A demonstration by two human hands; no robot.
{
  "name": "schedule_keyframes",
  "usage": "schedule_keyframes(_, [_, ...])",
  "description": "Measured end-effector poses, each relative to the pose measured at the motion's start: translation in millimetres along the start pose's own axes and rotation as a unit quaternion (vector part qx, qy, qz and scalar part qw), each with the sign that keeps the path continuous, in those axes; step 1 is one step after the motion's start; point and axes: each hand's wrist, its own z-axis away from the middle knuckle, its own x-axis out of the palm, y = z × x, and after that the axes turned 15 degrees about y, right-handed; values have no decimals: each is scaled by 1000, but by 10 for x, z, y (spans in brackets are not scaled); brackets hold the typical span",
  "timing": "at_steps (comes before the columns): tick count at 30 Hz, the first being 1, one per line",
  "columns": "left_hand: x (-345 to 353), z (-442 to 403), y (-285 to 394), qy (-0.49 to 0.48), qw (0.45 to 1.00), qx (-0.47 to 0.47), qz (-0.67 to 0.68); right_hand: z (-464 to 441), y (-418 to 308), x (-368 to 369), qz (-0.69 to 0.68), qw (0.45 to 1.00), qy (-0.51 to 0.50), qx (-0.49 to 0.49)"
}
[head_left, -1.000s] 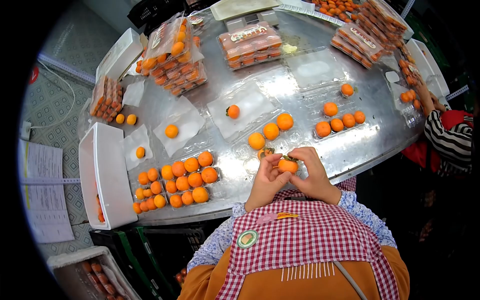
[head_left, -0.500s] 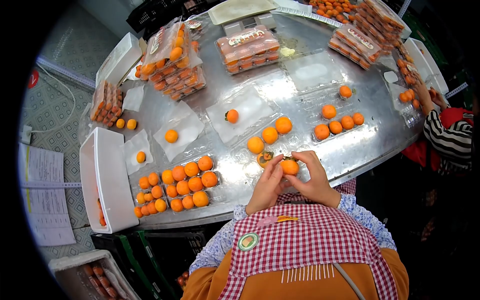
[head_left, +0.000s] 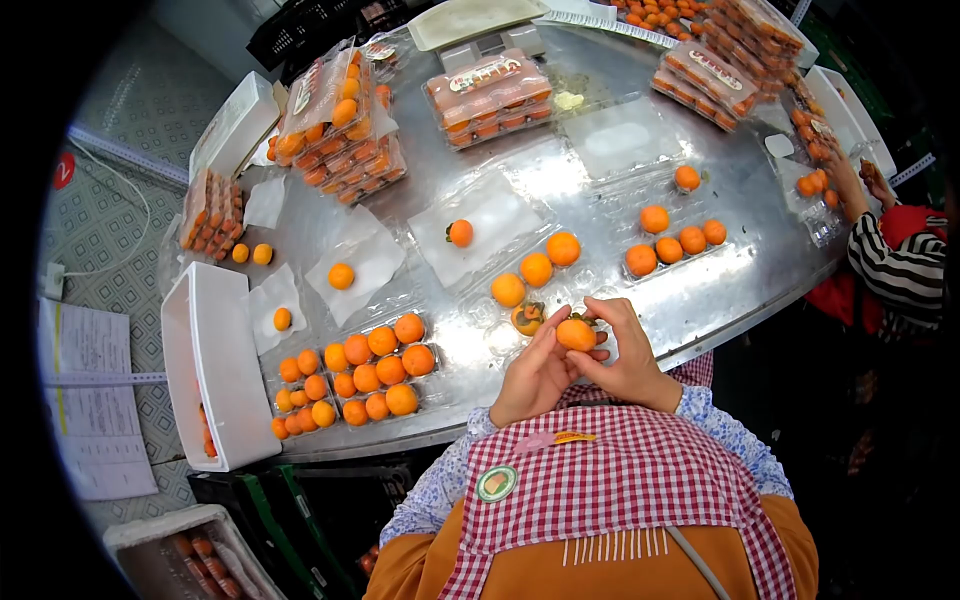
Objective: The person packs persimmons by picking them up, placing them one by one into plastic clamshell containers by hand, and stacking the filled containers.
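Observation:
Between my hands, just past the apron, is an orange persimmon (head_left: pixel 575 335), its dark leafy cap partly showing behind. My left hand (head_left: pixel 532 376) touches it from the left with the fingertips. From the other side, my right hand (head_left: pixel 632 352) grips it between thumb and fingers. Right beyond my fingers lies a clear plastic tray (head_left: pixel 482 293) with a few persimmons along it. One of those, a persimmon with its cap up (head_left: pixel 527 318), is close to my left fingertips.
Filled persimmon trays (head_left: pixel 380 372) sit at left, near a white foam box (head_left: pixel 215 350). Stacked packs (head_left: pixel 335 130), a closed pack (head_left: pixel 490 100) and a scale (head_left: pixel 480 25) stand farther back. At right, another person's striped sleeve (head_left: pixel 895 262) reaches over the table (head_left: pixel 745 290).
The persimmon has been turned slightly between my fingers, showing more of its smooth side. My view has shifted a little; the fruit on the table stays in place.

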Motion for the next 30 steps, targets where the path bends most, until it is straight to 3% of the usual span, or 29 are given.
schedule_keyframes(2, [14, -16, -14, 0, 1000, -11, 12, 0, -4, 10, -7, 1000, -1, 3])
schedule_keyframes(8, [-94, -25, -76, 77, 985, 59, -144, 67, 58, 32, -26, 999, -34, 32])
schedule_keyframes(14, [-25, -31, -49, 78, 995, 34, -44, -45, 4, 42, -13, 998, -67, -9])
schedule_keyframes(16, [-57, -49, -43, 36, 998, 15, -39, -6, 41, 79, 3, 998, -61, -22])
schedule_keyframes(19, [-60, -47, -30, 8, 999, -15, -33, 7, 89, 70, 10, 995, -100, 13])
schedule_keyframes(23, [-92, -54, -35, 26, 996, -28, -76, 66, 78, 64, -48, 988, -67, 128])
schedule_keyframes(26, [-96, -43, -74, 100, 989, 14, -105, 58, 73, 59, -50, 988, -46, 136])
schedule_keyframes(30, [-6, 1, -78, 165, 948, 149, -228, 100, 119, 76, -48, 990, -41, 125])
